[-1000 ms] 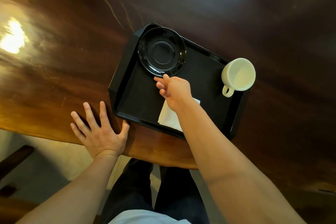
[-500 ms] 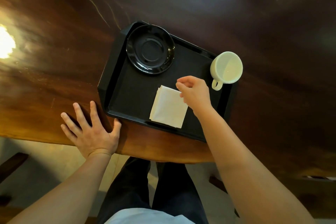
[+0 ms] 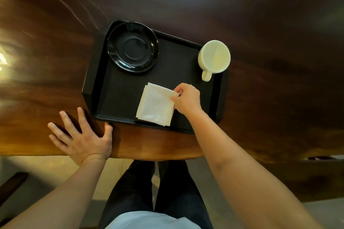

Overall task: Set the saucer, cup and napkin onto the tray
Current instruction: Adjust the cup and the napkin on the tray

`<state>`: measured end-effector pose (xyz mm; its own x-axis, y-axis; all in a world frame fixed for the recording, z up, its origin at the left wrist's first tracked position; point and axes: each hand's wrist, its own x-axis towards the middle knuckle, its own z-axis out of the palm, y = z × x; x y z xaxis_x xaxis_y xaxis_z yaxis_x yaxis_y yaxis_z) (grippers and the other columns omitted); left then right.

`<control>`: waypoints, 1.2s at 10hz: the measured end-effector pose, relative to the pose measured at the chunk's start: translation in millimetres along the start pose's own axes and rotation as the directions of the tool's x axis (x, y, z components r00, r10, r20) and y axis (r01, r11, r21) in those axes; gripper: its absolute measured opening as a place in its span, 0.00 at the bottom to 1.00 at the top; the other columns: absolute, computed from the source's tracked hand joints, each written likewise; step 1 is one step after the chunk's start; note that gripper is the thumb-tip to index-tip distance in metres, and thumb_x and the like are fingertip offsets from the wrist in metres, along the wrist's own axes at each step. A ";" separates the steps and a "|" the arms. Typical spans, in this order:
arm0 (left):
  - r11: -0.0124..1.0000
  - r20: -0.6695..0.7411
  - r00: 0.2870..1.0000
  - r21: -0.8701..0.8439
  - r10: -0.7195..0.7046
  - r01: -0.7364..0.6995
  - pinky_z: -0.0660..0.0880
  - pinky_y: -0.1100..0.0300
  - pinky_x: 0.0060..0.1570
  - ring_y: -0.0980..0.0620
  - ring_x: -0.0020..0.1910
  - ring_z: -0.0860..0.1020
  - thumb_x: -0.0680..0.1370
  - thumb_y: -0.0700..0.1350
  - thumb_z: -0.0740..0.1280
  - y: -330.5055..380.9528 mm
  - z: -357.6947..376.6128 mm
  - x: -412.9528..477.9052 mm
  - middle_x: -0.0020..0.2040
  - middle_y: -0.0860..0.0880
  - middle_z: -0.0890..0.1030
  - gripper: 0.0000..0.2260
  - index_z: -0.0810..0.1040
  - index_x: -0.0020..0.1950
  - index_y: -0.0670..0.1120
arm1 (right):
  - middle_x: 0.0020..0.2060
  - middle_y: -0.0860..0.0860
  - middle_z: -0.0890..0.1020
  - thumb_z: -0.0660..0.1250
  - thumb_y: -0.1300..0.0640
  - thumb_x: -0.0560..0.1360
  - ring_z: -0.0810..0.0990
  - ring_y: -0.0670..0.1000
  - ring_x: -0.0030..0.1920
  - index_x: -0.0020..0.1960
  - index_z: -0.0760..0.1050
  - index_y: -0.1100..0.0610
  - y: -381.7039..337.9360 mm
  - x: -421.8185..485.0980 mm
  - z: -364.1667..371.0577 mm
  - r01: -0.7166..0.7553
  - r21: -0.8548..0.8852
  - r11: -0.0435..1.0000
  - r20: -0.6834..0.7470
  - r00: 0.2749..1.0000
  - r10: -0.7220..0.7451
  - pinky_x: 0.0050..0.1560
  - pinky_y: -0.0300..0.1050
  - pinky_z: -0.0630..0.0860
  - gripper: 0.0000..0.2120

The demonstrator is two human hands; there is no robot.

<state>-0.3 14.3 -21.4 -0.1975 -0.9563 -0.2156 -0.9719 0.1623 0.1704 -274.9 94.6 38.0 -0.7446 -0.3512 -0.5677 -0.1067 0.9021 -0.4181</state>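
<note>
No lettering, label, brand or number is showing legibly anywhere in the head view.

We note a black tray (image 3: 186,65) on which a glossy black saucer (image 3: 133,47) sits upright in the far left corner. An empty cream cup (image 3: 214,56) stands at its far right corner, handle toward us. A folded white napkin (image 3: 155,105) lies flat near the near rim.
</note>
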 end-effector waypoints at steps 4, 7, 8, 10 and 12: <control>1.000 -0.012 1.000 0.004 0.002 -0.002 0.44 0.34 0.79 0.31 0.83 0.48 0.76 0.68 0.57 0.2 0.6 -1.1 0.85 0.41 0.52 0.40 0.57 0.84 0.51 | 0.47 0.52 0.82 0.71 0.63 0.76 0.84 0.50 0.43 0.41 0.77 0.52 15.0 2.6 -18.0 -0.182 0.442 0.879 -0.148 0.951 0.271 0.27 0.32 0.77 0.09; 1.000 -0.024 1.000 -0.001 0.002 -0.002 0.44 0.34 0.79 0.31 0.83 0.47 0.77 0.68 0.57 0.6 0.2 -1.1 0.85 0.41 0.52 0.39 0.58 0.84 0.50 | 0.51 0.53 0.84 0.71 0.62 0.77 0.86 0.51 0.45 0.54 0.82 0.56 36.0 4.2 -29.6 -0.170 0.445 0.879 -0.145 0.955 0.259 0.33 0.33 0.79 0.06; 1.000 -0.025 1.000 0.004 0.000 0.000 0.44 0.33 0.79 0.32 0.83 0.47 0.77 0.68 0.58 -0.4 0.7 -1.9 0.85 0.41 0.52 0.39 0.58 0.84 0.51 | 0.50 0.53 0.83 0.71 0.61 0.78 0.86 0.50 0.45 0.53 0.82 0.56 37.8 1.7 -25.3 -0.146 0.407 0.902 -0.164 0.959 0.229 0.34 0.33 0.79 0.05; 1.000 -0.034 0.999 -0.006 0.003 -0.004 0.45 0.34 0.79 0.32 0.83 0.48 0.77 0.68 0.58 -0.8 1.4 -2.1 0.85 0.41 0.53 0.39 0.59 0.84 0.51 | 0.46 0.51 0.84 0.70 0.61 0.79 0.84 0.44 0.36 0.50 0.82 0.54 45.3 -10.9 -9.4 -0.112 0.394 0.912 -0.212 0.955 0.209 0.40 0.37 0.82 0.04; 1.000 -0.038 0.999 -0.023 0.008 -0.009 0.45 0.33 0.79 0.31 0.83 0.48 0.77 0.67 0.58 -2.2 0.7 -2.2 0.85 0.41 0.53 0.38 0.60 0.83 0.50 | 0.47 0.50 0.82 0.70 0.60 0.79 0.82 0.43 0.34 0.51 0.81 0.55 43.5 -15.8 -1.5 -0.103 0.380 0.919 -0.231 0.952 0.202 0.34 0.32 0.77 0.03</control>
<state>2.1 16.3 -22.0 -0.2006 -0.9635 -0.1775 -0.9669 0.1655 0.1943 -268.7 139.7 29.8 -0.8824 -0.0936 -0.4610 0.2294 0.7700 -0.5953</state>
